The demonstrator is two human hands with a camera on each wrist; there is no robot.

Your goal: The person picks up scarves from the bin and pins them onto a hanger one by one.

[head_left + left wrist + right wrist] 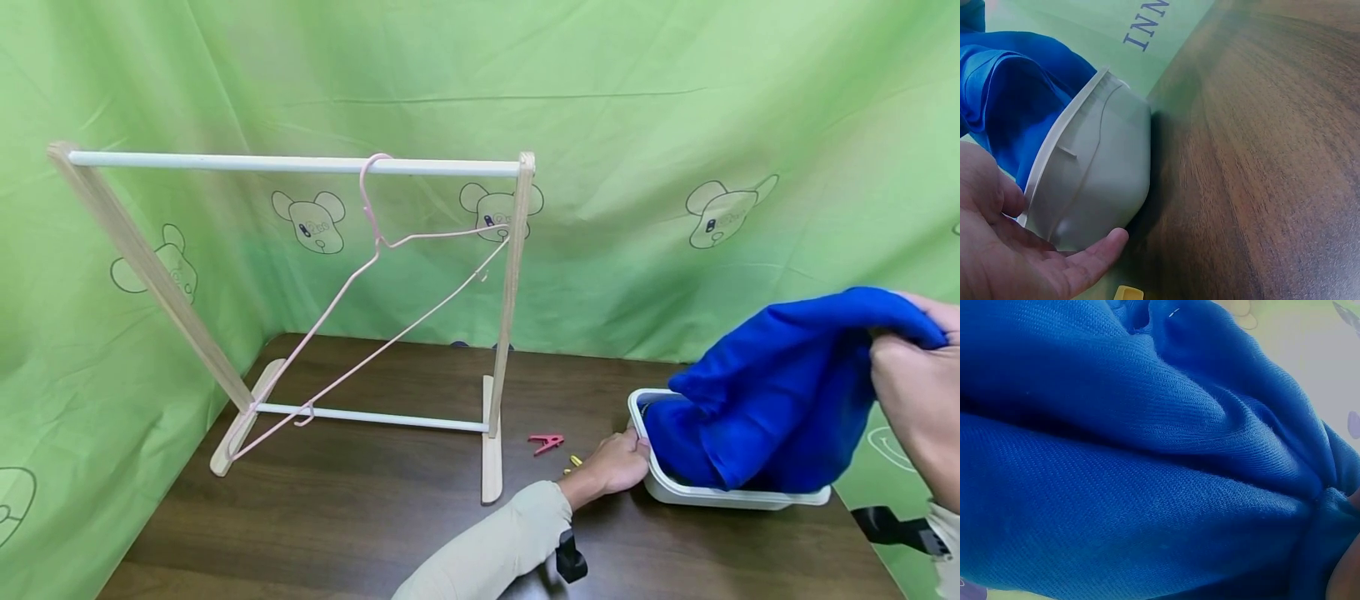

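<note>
Bunched in the right hand (918,400), the blue cloth (780,392) is pinched at its upper end, fingers curled tight round the gathered fabric at the right edge of the head view. From that grip the cloth runs down and to the left, its long axis slanting from the raised hand to the tub (678,492), where its lower end lies inside. In the right wrist view the cloth (1147,462) fills nearly the whole picture in deep folds.

Behind all this hangs a green sheet (600,100) printed with bear faces. A dark wooden desk (360,517) carries everything. At its left stands a wooden rack (300,164) with a white top bar running left to right; a pink hanger (375,250) hooks over that bar and hangs tilted, its lower corner down by the rack's bottom rail.

At the desk's right end sits the white tub, long side left to right. The left hand (615,462) rests against its left end, fingers loosely spread along the rim and wall; the left wrist view shows the thumb under the rim and a finger against the tub (1097,181) near its base.

Just left of that hand lie a red peg (546,442) and a yellow peg (574,461), near each other but apart.
</note>
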